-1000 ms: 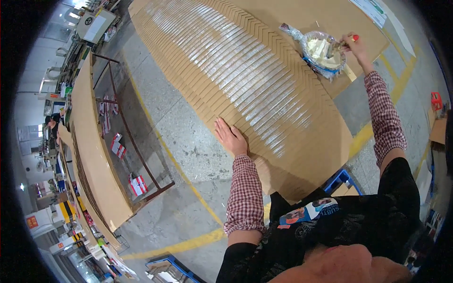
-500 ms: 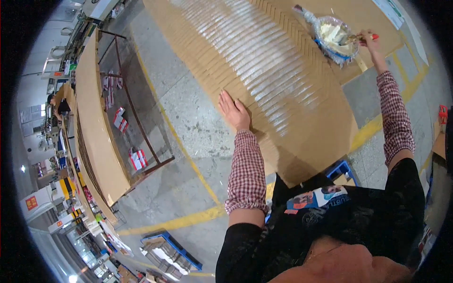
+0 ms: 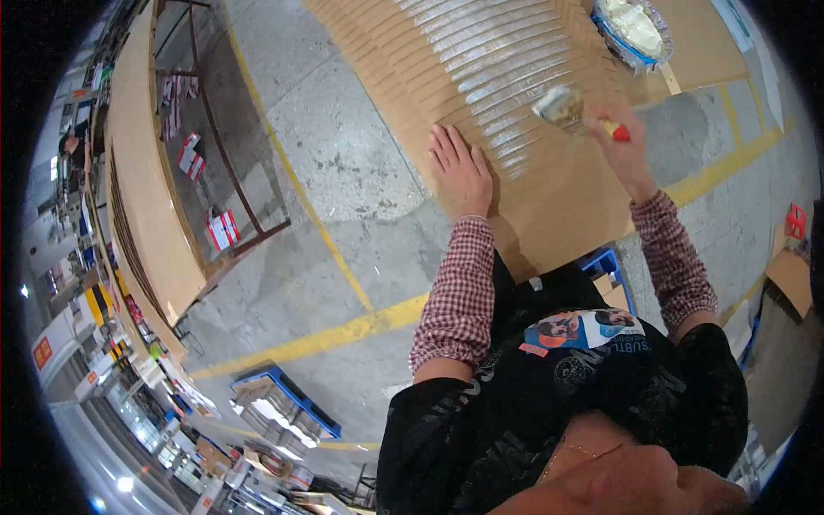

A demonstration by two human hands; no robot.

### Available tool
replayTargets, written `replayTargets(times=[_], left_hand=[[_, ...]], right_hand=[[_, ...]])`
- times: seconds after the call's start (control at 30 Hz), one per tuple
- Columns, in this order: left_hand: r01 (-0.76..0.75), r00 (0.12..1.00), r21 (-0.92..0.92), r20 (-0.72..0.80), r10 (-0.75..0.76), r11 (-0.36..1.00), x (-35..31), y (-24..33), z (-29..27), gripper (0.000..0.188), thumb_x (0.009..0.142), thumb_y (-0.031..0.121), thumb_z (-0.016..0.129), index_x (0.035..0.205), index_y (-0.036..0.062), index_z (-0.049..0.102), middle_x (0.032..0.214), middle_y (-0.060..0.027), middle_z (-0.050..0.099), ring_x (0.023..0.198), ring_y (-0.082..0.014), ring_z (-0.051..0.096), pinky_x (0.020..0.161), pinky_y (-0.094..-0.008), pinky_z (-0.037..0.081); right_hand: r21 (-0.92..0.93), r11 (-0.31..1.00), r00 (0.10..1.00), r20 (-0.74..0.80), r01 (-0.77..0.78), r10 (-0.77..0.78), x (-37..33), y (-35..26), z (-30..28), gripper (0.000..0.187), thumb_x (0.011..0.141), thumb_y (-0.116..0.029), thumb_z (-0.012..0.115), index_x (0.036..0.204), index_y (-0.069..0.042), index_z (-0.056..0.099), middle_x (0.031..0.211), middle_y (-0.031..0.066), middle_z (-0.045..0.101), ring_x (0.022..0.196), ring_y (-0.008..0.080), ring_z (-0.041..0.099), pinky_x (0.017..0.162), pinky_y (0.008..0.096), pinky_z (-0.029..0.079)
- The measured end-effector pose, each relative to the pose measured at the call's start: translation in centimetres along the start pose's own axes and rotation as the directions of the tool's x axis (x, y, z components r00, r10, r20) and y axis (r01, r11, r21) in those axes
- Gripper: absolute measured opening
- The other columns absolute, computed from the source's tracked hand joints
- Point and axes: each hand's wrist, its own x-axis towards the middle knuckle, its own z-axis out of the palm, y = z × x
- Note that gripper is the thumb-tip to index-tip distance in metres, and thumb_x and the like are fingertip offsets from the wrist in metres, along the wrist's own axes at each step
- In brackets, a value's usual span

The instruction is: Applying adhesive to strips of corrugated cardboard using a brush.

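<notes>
Overlapping brown cardboard sheets (image 3: 558, 219) are fanned out in front of me, their stepped edges coated with glossy whitish streaks. My left hand (image 3: 463, 172) lies flat on the left edge of the stack, fingers stretched out. In my right hand (image 3: 621, 154) is a paintbrush (image 3: 560, 106) with a red-tipped handle, gripped with the fingers closed. Its bristles carry white paste and are over the lower streaked edges; whether they touch is unclear. Beyond, at the far right, a plastic-lined blue basin (image 3: 614, 48) holds thick white paste (image 3: 637, 27).
To the left is a long cardboard-topped rack (image 3: 146, 163) on a rusty metal frame (image 3: 225, 154). A blue pallet (image 3: 300, 402) with stacked grey pieces sits on the floor at the lower left. Another blue pallet (image 3: 611, 273) shows beneath the sheets. Yellow lines (image 3: 343, 335) mark the concrete floor.
My right hand has brought the brush from the basin back toward me, over the streaked sheets. My left hand still rests on the cardboard's left edge. The whole view has shifted.
</notes>
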Motion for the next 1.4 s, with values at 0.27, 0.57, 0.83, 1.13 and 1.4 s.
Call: replayTargets(times=[0.27,0.57,0.83,1.13,1.4], left_hand=[[0.026,0.996,0.008,-0.085,-0.025,1.000,-1.1,-0.3,0.4,0.053,0.089,0.016,0.039,0.136,-0.0024,0.023,0.144,-0.0198,0.017,0.133,-0.0333,0.017,0.108,-0.0430,0.013],[-0.009,0.971,-0.126,-0.236,-0.021,0.992,-1.2,0.0,2.4,0.051,0.087,0.011,0.042,0.134,-0.0029,0.028,0.141,-0.0210,0.025,0.131,-0.0351,0.023,0.107,-0.0434,0.018],[0.003,0.960,-0.141,-0.277,-0.042,0.990,-1.5,-0.9,2.3,0.050,0.087,0.011,0.044,0.132,-0.0038,0.031,0.140,-0.0213,0.027,0.130,-0.0353,0.025,0.107,-0.0442,0.020],[0.001,0.946,-0.155,-0.321,-0.051,0.988,-1.2,-0.8,3.1,0.046,0.088,0.012,0.042,0.131,-0.0038,0.033,0.137,-0.0225,0.031,0.129,-0.0374,0.025,0.107,-0.0452,0.019],[0.018,0.947,-0.121,-0.317,-0.055,0.993,-1.8,-2.1,3.3,0.046,0.090,0.015,0.040,0.132,-0.0009,0.033,0.139,-0.0183,0.031,0.130,-0.0347,0.025,0.107,-0.0453,0.019]], right_hand=[[0.223,0.941,0.957,0.198,-0.255,0.212,-12.6,0.0,-2.0,0.010,0.074,-0.011,0.070,0.076,-0.005,0.063,0.073,0.0082,0.062,0.069,0.0172,0.059,0.064,0.0287,0.047],[0.059,0.997,0.999,0.007,0.048,-0.049,-0.2,0.5,3.3,0.016,0.077,-0.016,0.069,0.084,-0.003,0.064,0.077,0.0073,0.061,0.071,0.0183,0.057,0.067,0.0290,0.044],[0.030,1.000,0.982,0.189,-0.001,-0.004,-10.1,1.6,-0.4,0.014,0.074,-0.013,0.071,0.084,-0.005,0.064,0.084,0.0083,0.062,0.077,0.0181,0.058,0.070,0.0285,0.045],[0.028,0.988,0.972,0.177,0.150,-0.152,-8.1,0.4,3.4,0.015,0.072,-0.014,0.071,0.083,-0.006,0.064,0.080,0.0080,0.060,0.073,0.0194,0.057,0.066,0.0304,0.045],[0.191,0.970,0.972,0.145,0.153,-0.182,-8.6,-2.8,2.6,0.015,0.071,-0.011,0.072,0.078,-0.004,0.062,0.075,0.0082,0.061,0.068,0.0206,0.056,0.063,0.0304,0.045]])
